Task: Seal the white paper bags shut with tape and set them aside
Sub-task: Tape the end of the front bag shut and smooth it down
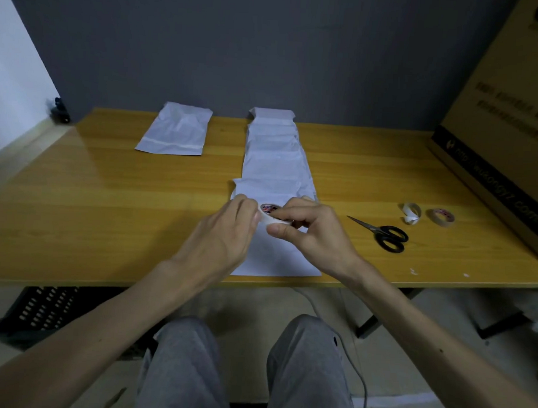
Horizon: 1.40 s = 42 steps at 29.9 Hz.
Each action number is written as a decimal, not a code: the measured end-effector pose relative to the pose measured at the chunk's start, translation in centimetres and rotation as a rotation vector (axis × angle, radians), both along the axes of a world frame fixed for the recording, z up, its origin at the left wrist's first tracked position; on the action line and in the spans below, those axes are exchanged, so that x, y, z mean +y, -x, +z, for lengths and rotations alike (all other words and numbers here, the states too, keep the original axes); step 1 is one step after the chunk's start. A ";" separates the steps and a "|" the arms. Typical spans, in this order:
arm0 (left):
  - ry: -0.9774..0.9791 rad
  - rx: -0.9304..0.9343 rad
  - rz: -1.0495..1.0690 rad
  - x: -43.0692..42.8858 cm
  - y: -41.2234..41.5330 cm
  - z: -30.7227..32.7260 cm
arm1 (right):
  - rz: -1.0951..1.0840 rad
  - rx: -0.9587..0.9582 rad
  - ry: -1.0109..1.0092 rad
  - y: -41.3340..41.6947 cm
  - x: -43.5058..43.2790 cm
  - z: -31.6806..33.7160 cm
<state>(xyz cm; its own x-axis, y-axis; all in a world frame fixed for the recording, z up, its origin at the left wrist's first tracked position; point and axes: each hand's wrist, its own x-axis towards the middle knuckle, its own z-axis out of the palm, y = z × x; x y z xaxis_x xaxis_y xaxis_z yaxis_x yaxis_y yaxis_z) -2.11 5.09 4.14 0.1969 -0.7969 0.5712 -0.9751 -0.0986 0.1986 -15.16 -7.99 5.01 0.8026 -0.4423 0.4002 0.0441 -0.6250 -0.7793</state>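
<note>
A white roll of tape (268,214) is held between both hands over the nearest white paper bag (274,259), which lies flat at the table's front edge. My left hand (226,229) grips the roll's left side. My right hand (310,225) pinches its right side, thumb on the tape's outer face. Behind that bag, a row of several overlapping white paper bags (273,148) runs toward the wall. One taped white bag (177,130) lies apart at the back left.
Black-handled scissors (383,235) lie to the right on the wooden table (107,212). Beyond them sit a loose curl of tape (411,212) and a second small tape roll (440,216). A big cardboard box (505,121) fills the right side. A black crate (38,311) stands under the table.
</note>
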 end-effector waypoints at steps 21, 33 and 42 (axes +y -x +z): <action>-0.072 -0.007 -0.125 -1.1 -0.9 -1.1 | -0.022 -0.015 0.047 0.1 0.0 -0.6; -0.050 0.182 -0.174 -0.3 -0.5 -0.3 | -0.048 -0.024 0.086 0.1 0.4 -0.4; -0.066 0.444 -0.234 -0.3 -0.8 -0.2 | 0.009 -0.047 -0.041 0.5 0.8 0.1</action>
